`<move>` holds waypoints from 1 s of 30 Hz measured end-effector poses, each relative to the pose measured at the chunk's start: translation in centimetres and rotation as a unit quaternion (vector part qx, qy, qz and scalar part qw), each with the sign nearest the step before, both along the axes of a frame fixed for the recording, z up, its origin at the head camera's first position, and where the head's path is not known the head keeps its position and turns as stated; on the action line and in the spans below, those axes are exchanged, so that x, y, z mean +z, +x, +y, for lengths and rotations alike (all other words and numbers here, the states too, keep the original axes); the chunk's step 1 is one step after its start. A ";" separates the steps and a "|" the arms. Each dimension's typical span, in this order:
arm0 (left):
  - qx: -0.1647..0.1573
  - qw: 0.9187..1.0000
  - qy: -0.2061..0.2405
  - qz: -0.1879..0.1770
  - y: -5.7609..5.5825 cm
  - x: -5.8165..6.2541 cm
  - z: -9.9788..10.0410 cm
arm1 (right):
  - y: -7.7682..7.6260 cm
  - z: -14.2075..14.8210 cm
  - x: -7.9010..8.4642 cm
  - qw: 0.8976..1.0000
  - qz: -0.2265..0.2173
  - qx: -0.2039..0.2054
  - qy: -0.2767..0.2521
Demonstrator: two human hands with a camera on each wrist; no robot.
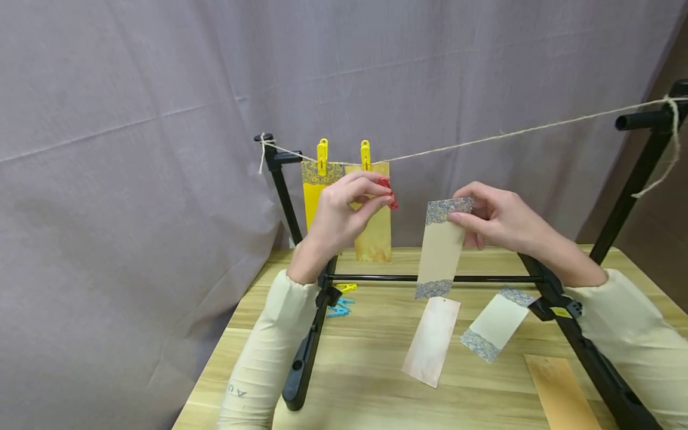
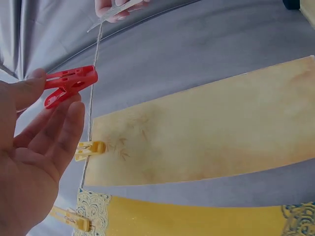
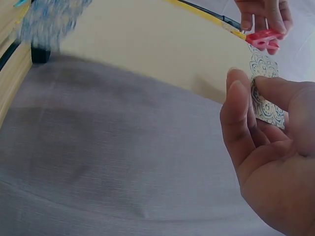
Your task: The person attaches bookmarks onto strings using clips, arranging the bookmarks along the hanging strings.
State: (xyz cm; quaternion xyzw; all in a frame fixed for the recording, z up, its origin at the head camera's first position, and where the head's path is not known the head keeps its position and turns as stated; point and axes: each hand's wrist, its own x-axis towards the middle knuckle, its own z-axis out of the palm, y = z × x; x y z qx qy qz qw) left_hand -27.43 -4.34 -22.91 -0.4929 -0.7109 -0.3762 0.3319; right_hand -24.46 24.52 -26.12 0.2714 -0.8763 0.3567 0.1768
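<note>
A red clothespin [image 2: 72, 83] is pinched between the thumb and fingers of my left hand [image 1: 346, 206], in front of the hanging cards. My right hand [image 1: 500, 218] pinches the top corner of a cream card [image 1: 441, 251] with blue patterned bands at both ends; it hangs down from the fingers. A twine line [image 1: 484, 138] runs behind and above both hands. On it, yellow clothespins [image 1: 322, 156] hold a yellow card [image 2: 197, 219] with a patterned band and a tan card [image 1: 376, 239] with faint leaf marks. The left hand partly covers both in the head view.
A black stand [image 1: 309, 352] carries the twine, with a crossbar [image 1: 387, 278] low between its sides. On the wooden table lie a pinkish card [image 1: 432, 340], a pale patterned card [image 1: 497, 325], an orange card [image 1: 561, 394], blue clothespins [image 1: 340, 307] and a yellow clothespin [image 1: 346, 288].
</note>
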 end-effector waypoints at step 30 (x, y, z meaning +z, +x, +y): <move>0.028 0.999 -0.026 0.037 -0.7 6.6 3.5 | -2.3 -2.5 2.2 0.998 0.054 -0.039 -0.002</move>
